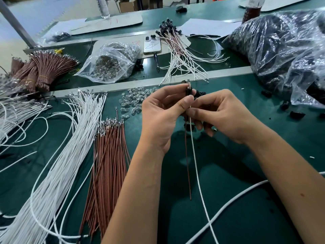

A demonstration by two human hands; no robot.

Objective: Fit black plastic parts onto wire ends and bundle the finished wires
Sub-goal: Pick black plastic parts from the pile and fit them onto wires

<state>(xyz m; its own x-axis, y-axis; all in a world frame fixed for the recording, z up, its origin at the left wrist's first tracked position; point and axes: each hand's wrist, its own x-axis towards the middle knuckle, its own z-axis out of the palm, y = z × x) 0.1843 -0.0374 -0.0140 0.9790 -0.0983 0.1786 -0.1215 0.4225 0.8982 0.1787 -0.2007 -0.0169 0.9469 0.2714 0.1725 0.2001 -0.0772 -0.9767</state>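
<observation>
My left hand (161, 110) pinches a small black plastic part (188, 90) between thumb and fingers above the green table. From it a brown wire (188, 164) and a white wire (197, 169) hang down toward me. My right hand (219, 111) pinches the white wire just below the part. Loose white wires (70, 138) and brown wires (109, 155) lie in piles on the left. Finished wires with black parts (177, 50) lie spread at the back centre. A few loose black parts (297, 115) lie on the right.
A heap of small clear bulbs (135, 101) lies behind my left hand. A clear bag of bulbs (110, 62), a phone (152, 44), a pen (156, 61), tied brown wire bundles (44, 69) and a big bag of black parts (284, 50) stand further back.
</observation>
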